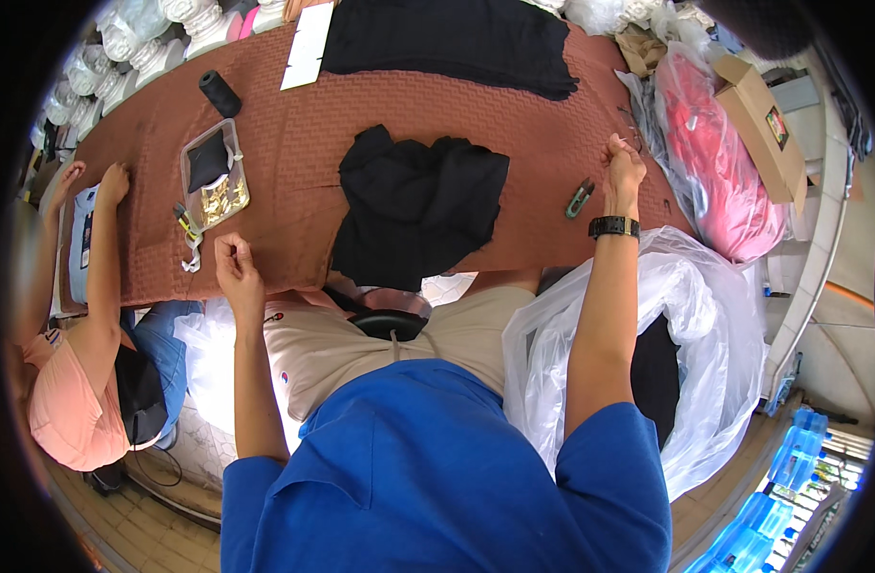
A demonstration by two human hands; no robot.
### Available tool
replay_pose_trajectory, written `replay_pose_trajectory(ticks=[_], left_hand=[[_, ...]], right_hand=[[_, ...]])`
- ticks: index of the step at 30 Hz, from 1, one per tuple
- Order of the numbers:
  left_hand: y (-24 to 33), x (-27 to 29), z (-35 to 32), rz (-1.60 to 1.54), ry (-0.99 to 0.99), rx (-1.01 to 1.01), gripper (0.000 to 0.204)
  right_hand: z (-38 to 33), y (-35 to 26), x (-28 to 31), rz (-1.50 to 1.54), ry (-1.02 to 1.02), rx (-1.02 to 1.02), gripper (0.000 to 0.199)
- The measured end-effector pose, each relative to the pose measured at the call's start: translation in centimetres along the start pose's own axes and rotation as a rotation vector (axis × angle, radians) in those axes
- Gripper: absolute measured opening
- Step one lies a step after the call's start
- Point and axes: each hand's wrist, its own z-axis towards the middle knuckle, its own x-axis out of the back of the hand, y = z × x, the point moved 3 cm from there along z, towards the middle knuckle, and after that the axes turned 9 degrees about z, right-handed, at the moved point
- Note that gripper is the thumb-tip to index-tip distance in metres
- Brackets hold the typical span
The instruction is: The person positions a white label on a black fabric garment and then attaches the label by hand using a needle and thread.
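Observation:
A crumpled black cloth garment lies in front of me on the brown padded table. My left hand is closed with fingertips together at the table's near edge, left of the garment. Out to the right, my right hand is raised in a pinch; whatever its fingertips hold is too thin to make out. Green-handled thread snips lie just left of that hand. Beyond my left hand, a clear plastic box contains small gold-coloured pieces and a black cushion-like pad.
A black thread spool, yellow-handled snips and folded black cloth rest on the table. At left, another person's hands work at a light-blue folded item. Bagged pink cloth and a plastic bag flank my right arm.

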Motion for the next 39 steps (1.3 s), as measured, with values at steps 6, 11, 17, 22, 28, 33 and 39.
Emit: replay_pose_trajectory(ticks=[6,11,17,22,28,33,39], left_hand=[[-0.4,-0.2,0.2,0.035,0.05,0.006,0.008],[-0.1,-0.3,-0.2,0.009,0.005,0.02,0.006],[-0.3,0.4,0.0,0.034,0.03,0.104,0.007],[0.9,-0.5,-0.3,-0.094,-0.107,0.036,0.01],[1.5,-0.6,-0.5,0.028,-0.037,-0.015,0.012],[0.8,0.3,0.0,0.119,0.007,0.002,0.012],[2.4,-1.3,-0.7,-0.019,-0.232,0.046,0.011]], right_hand=[[0.9,0.3,1.9,0.014,-0.049,0.009,0.014],[1.3,0.7,1.8,0.04,-0.035,-0.038,0.018],[0.7,0.2,1.2,0.075,0.022,-0.041,0.017],[0.9,0.8,1.4,0.077,-0.012,-0.022,0.017],[1.5,1.0,1.9,-0.035,0.022,0.055,0.018],[0.5,0.2,1.6,0.044,0.048,0.006,0.018],[0.1,1.1,2.5,0.135,-0.043,-0.167,0.016]])
